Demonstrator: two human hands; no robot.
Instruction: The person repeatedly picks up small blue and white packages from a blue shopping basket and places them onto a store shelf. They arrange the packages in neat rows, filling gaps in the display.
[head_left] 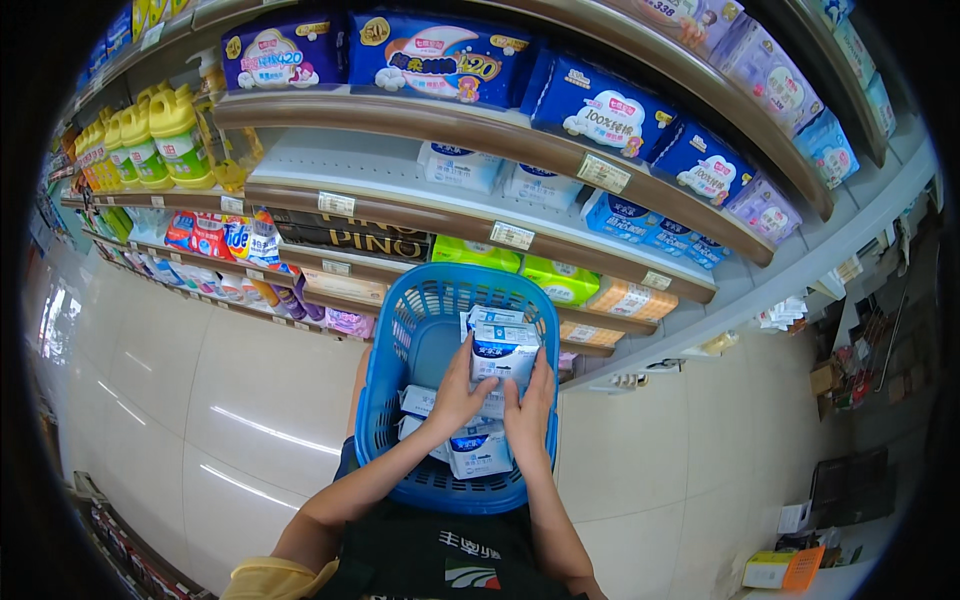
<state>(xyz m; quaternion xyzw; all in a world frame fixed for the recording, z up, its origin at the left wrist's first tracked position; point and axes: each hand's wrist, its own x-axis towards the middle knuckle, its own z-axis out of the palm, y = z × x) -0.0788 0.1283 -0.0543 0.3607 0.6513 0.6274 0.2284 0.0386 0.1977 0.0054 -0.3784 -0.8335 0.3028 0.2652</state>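
Observation:
Between my left hand [458,388] and my right hand [530,408] is a white-and-blue pack of sanitary pads [505,350], gripped by its two sides with both thumbs at its near edge. The hands are over a blue plastic basket [376,400] with slotted walls, close in front of my body. Behind the gripped pack, part of another similar pack [480,317] shows. More packs lie loosely in the near part of the basket, among them a tilted white-and-blue pack [480,452]. My wrists and forearms partly cover the packs underneath.
Shelves [400,120] curve across the far side, holding dark blue pad packs [440,58]. Similar white-and-blue packs [460,168] stand on the middle shelf. Yellow jugs [178,140] are at the left. Pale floor tiles [250,420] lie on both sides of the basket.

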